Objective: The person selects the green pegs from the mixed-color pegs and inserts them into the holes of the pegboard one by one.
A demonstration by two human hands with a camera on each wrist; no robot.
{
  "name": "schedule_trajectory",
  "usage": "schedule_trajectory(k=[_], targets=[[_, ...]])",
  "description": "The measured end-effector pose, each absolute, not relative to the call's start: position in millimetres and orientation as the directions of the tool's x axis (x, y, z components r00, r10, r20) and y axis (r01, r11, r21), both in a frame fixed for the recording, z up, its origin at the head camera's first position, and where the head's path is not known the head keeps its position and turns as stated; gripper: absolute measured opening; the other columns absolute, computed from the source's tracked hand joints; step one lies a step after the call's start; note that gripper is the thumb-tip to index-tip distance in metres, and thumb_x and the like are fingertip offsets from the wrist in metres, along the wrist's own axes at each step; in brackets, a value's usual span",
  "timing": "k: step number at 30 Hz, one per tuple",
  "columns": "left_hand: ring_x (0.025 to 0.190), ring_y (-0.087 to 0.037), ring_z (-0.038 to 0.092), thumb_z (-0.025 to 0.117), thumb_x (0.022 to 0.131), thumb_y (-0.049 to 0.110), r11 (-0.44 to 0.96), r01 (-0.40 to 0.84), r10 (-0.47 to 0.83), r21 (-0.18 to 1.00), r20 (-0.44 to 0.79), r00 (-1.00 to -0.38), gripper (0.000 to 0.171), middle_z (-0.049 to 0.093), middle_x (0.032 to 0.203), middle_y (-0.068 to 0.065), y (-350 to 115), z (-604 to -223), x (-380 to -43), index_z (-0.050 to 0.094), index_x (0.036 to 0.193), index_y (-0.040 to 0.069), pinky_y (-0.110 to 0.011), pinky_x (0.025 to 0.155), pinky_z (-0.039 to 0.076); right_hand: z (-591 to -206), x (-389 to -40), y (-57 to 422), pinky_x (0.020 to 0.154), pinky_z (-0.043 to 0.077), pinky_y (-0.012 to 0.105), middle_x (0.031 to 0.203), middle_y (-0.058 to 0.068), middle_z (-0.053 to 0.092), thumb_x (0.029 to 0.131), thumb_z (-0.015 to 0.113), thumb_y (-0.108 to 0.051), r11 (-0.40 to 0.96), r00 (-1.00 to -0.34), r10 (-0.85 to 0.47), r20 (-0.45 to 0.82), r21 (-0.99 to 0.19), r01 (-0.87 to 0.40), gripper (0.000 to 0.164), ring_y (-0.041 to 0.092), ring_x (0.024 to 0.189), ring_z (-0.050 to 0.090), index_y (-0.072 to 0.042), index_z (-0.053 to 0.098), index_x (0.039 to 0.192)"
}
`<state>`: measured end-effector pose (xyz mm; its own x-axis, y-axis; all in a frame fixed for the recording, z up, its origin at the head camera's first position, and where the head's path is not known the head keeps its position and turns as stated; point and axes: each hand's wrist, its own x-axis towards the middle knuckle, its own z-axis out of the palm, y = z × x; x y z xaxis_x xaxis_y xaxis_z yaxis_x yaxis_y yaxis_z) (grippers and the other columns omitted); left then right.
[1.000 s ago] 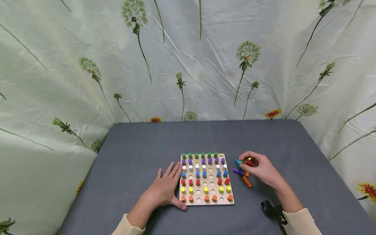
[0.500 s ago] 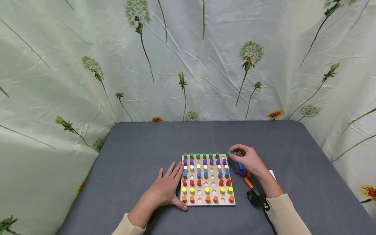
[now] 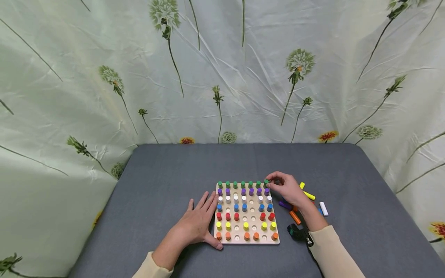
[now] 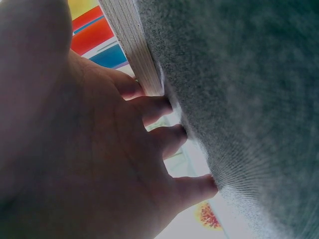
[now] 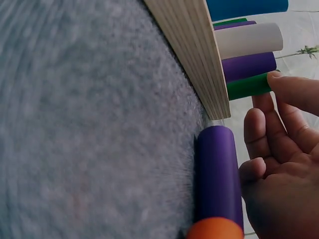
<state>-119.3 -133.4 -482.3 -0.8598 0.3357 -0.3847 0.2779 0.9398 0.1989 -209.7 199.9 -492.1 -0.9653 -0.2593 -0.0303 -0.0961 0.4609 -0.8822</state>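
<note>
A square wooden pegboard (image 3: 240, 242) lies on the table, with rows of green, purple, white, blue, red, yellow and orange pegs standing in it; some holes are bare. At its far right corner, my right hand (image 3: 287, 190) pinches the top of a green peg (image 5: 249, 87) between thumb and finger. That peg stands upright at the end of the green row, its lower end at the board. My left hand (image 3: 197, 223) lies spread along the board's left side, fingertips and thumb touching its edge. Close up, the left wrist view shows the fingers beside the wooden edge (image 4: 132, 47).
Loose pegs lie right of the board: a purple peg (image 3: 285, 205), an orange peg (image 3: 295, 217), a yellow peg (image 3: 309, 195) and a white peg (image 3: 323, 209), others partly hidden by the right hand. A black wrist device (image 3: 297, 232) sits at the right wrist. Flowered cloth hangs behind the table.
My right hand has carried the green peg left from the loose pegs to the board's far right corner, where it now stands in the row. The left hand stays put.
</note>
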Motion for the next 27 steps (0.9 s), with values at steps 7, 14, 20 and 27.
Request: schedule_trajectory(k=[7, 14, 20, 27], targets=[[0.168, -0.034, 0.012, 0.083, 0.059, 0.087, 0.941, 0.275, 0.332, 0.197, -0.385, -0.861, 0.151, 0.012, 0.181, -0.007, -133.0, -482.3, -118.1, 0.014, 0.172, 0.016, -0.075, 0.126, 0.019, -493.6, -208.2, 199.2, 0.078, 0.046, 0.026, 0.117, 0.018, 0.072, 0.103, 0.069, -0.011, 0.462, -0.967, -0.253, -0.034, -0.882, -0.090, 0.019, 0.018, 0.090, 0.057, -0.001, 0.070, 0.119], [0.168, -0.033, 0.011, 0.083, 0.059, 0.087, 0.941, 0.274, 0.333, 0.200, -0.388, -0.859, 0.151, 0.012, 0.181, -0.007, -132.3, -482.7, -119.0, 0.014, 0.172, 0.016, -0.074, 0.127, 0.018, -496.7, -207.4, 199.4, 0.074, 0.045, 0.025, 0.105, 0.013, 0.070, 0.102, 0.069, -0.010, 0.509, -0.967, -0.254, -0.026, -0.854, -0.111, 0.017, 0.017, 0.086, 0.055, -0.002, 0.071, 0.116], [0.168, -0.033, 0.011, 0.084, 0.059, 0.087, 0.941, 0.273, 0.331, 0.198, -0.386, -0.861, 0.150, 0.012, 0.181, -0.007, -132.6, -482.0, -119.2, 0.015, 0.172, 0.016, -0.074, 0.126, 0.018, -496.0, -208.5, 198.1, 0.073, 0.044, 0.026, 0.103, 0.012, 0.069, 0.101, 0.069, -0.008, 0.537, -0.968, -0.250, -0.021, -0.835, -0.120, 0.016, 0.018, 0.086, 0.056, -0.002, 0.071, 0.116], [0.168, -0.030, 0.013, 0.091, 0.057, 0.079, 0.935, 0.249, 0.339, 0.253, -0.429, -0.837, 0.154, 0.015, 0.181, -0.006, -141.2, -475.6, -125.4, 0.012, 0.172, 0.015, -0.070, 0.128, 0.021, -487.4, -208.4, 203.1, 0.075, 0.046, 0.030, 0.115, 0.017, 0.073, 0.102, 0.067, -0.011, 0.584, -0.973, -0.229, -0.021, -0.803, -0.120, 0.019, 0.019, 0.089, 0.057, -0.004, 0.072, 0.120]])
